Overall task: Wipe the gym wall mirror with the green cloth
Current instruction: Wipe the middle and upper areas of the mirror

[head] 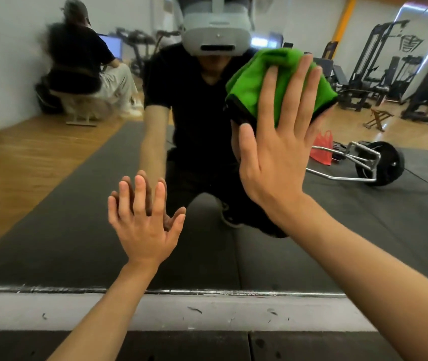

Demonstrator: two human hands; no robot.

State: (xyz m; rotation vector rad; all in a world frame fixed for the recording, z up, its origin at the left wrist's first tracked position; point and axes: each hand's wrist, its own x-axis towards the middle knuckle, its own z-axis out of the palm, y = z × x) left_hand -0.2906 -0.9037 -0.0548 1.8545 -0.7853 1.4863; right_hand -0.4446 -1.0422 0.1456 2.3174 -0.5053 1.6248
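While the right hand (278, 142) presses the green cloth (254, 82) flat against the mirror (51, 204), its fingers lie straight and spread, curled round nothing. The cloth sits bunched, high above the mirror's bottom edge (155, 290). The left hand (142, 225) rests bare on the glass nearer that edge, fingers apart.

Hazards, as judged:
- Pressure alone retains the cloth. Easing off mid-stroke would likely let it slide down the mirror.
- The bare left palm probably leaves smears, requiring a further pass.
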